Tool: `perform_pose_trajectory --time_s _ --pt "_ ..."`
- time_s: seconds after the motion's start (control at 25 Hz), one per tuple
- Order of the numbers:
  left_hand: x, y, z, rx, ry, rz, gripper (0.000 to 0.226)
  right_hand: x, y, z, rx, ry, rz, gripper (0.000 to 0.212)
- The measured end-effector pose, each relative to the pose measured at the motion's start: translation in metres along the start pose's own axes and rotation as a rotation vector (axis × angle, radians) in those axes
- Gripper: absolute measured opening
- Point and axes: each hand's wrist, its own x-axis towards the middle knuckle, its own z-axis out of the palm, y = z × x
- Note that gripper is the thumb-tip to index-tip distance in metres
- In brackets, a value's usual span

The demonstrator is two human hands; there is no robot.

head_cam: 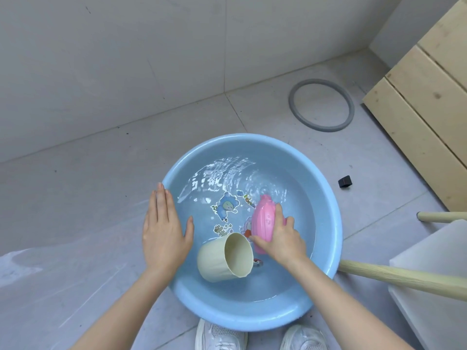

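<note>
Here, a round light-blue plastic basin [326, 198] on the tiled floor [75, 198] holds shallow rippling water [222, 178] and two cups. The right hand [280, 238], grip clamped, holds a pink plastic cup [262, 218] tilted in the water; a beige ribbed plastic cup [217, 258] lies on its side just beside it. The left hand [164, 231], grip apart, fingers straight, spreads flat over the basin's left rim.

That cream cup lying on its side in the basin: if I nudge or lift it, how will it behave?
The cream cup lies on its round side in water, so a nudge would probably roll it or set it drifting. It looks like thin plastic, so it is likely light and stiff. Being wet, it may slip in the fingers.
</note>
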Motion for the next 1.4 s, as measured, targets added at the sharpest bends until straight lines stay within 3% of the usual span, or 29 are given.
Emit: perform_pose_trajectory --time_s 1.4 --pt "0.0000 0.0014 -0.0031 -0.007 -0.020 0.004 0.075 0.0023 0.0034 0.0054 -0.005 0.003 0.011 0.108"
